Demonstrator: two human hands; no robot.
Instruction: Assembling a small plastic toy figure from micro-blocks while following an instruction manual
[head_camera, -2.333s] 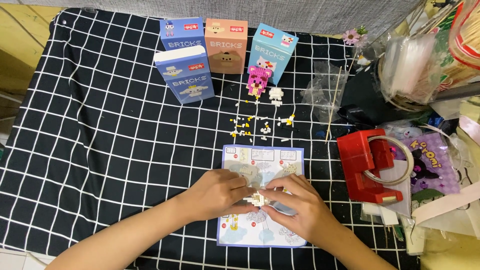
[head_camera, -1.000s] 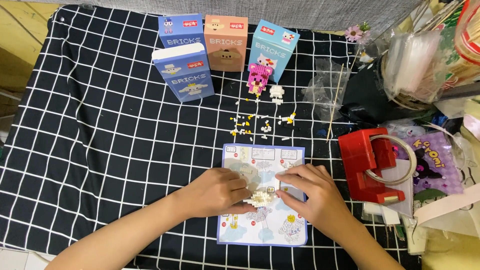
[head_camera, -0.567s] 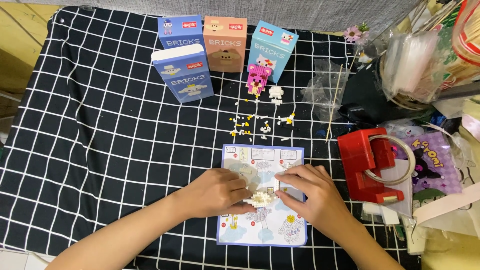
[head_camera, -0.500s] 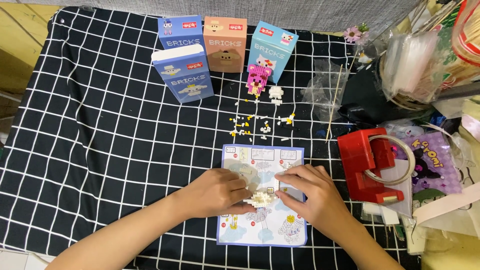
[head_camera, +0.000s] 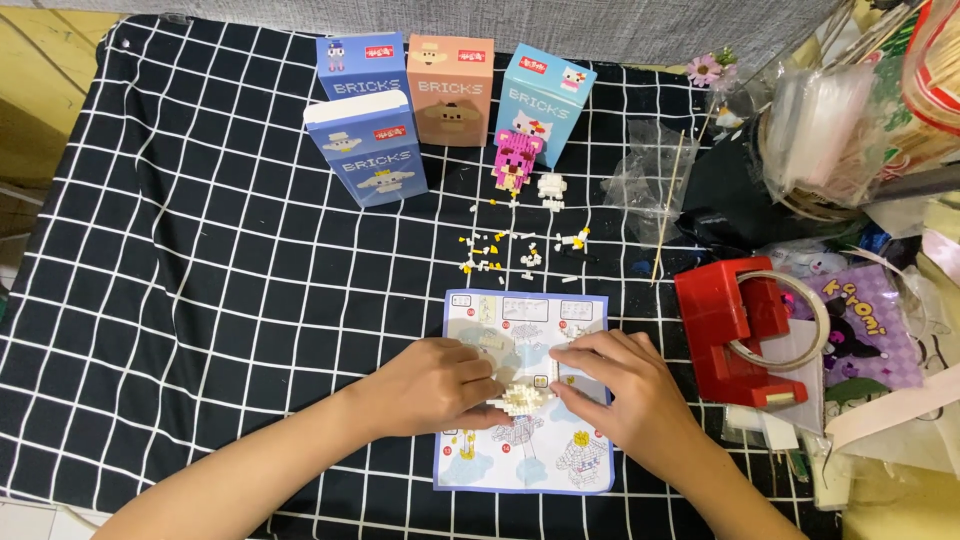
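Observation:
My left hand (head_camera: 432, 385) and my right hand (head_camera: 620, 392) meet over a printed instruction sheet (head_camera: 525, 460) on the black checked cloth. Between their fingertips sits a small white brick figure (head_camera: 522, 398) with a little yellow on it; both hands pinch it from either side. Loose white and yellow bricks (head_camera: 500, 250) lie scattered just beyond the sheet. A finished pink brick figure (head_camera: 514, 165) and a small white one (head_camera: 551, 187) stand farther back.
Several brick boxes (head_camera: 368, 150) stand upright at the back of the black-and-white checked cloth (head_camera: 200, 280). A red tape dispenser (head_camera: 735, 330) sits right of the sheet. Clear bags, a thin wooden stick (head_camera: 668, 205) and piled clutter fill the right side.
The right hand has shifted slightly up and left, from below the white figure to beside it. The left hand stays on the figure. Nothing else has moved.

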